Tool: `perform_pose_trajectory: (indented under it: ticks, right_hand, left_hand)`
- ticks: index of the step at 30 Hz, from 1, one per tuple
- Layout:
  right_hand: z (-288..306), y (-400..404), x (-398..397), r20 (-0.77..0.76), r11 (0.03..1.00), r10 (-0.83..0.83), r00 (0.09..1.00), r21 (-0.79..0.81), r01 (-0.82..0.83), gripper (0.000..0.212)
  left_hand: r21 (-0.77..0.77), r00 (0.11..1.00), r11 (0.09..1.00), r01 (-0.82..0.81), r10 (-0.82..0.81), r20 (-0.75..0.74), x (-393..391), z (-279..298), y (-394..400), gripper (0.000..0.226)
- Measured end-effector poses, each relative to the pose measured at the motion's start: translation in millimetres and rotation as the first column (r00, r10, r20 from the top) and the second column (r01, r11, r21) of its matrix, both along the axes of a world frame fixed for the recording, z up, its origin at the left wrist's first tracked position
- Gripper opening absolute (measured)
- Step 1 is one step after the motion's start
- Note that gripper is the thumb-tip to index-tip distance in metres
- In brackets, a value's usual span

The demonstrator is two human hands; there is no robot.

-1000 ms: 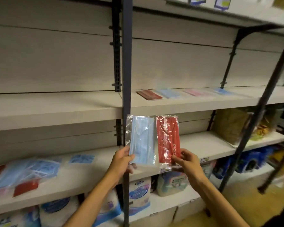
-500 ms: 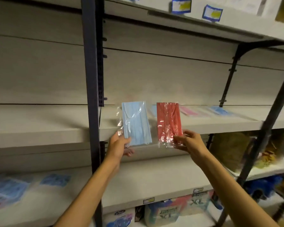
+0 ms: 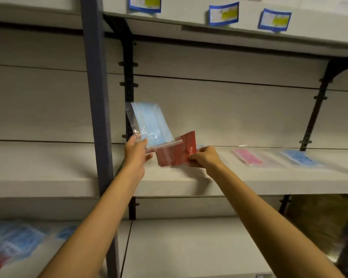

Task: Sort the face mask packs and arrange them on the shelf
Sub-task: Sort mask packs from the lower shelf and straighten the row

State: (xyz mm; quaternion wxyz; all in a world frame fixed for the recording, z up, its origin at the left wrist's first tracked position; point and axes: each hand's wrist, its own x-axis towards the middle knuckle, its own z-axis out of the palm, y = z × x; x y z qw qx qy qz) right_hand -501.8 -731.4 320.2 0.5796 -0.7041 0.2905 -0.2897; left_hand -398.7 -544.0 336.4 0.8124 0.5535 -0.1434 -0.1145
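head view: left hand [image 3: 136, 155] pinches a blue mask pack [image 3: 151, 125]; right hand [image 3: 204, 157] pinches a red mask pack [image 3: 175, 155] over the shelf [image 3: 249, 181].

Two hands are in view: a left hand [image 3: 136, 155] and a right hand [image 3: 204, 157]. Each holds one mask pack: one blue face mask pack [image 3: 151, 125] and one red face mask pack [image 3: 176, 153], at the centre of the frame. Two further packs lie at the right of the frame: one pink face mask pack [image 3: 248, 158] and one blue pack [image 3: 300, 158]. Three blue-bordered labels [image 3: 223, 14] show along the top. The heap of packs [image 3: 14, 243] at lower left is too blurred to count.
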Motion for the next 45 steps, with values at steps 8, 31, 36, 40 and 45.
perform_pose_trajectory:
  ticks: [8, 31, 36, 40, 45]
  right_hand:
    - [-9, -12, 51, -0.191, 0.963, -0.073, 0.979, -0.269, 0.019, 0.013]
    - [7, -108, -27, -0.175, 0.552, -0.273, 0.946, -0.834, 0.005, 0.027]
    - [2, -129, -48, -0.154, 0.578, -0.248, 0.956, -0.816, 0.019, 0.021]
    - [-1, -142, -62, -0.148, 0.595, -0.216, 0.965, -0.804, 0.010, 0.024]
    - [-5, -153, -77, -0.161, 0.597, -0.205, 0.965, -0.802, -0.007, 0.025]
  left_hand:
    - [0.025, 0.996, 0.996, -0.083, 0.082, 0.028, 22, 12, -15, 0.023]
    - [0.447, 0.992, 0.893, 0.046, -0.093, 0.084, -21, 12, -119, 0.023]
    - [0.562, 0.965, 0.827, 0.011, -0.156, 0.212, -34, 0, -163, 0.019]
    - [0.655, 0.950, 0.755, -0.037, -0.177, 0.257, -37, -11, -185, 0.022]
    - [0.796, 0.848, 0.503, -0.336, -0.206, 0.488, -51, -18, -190, 0.025]
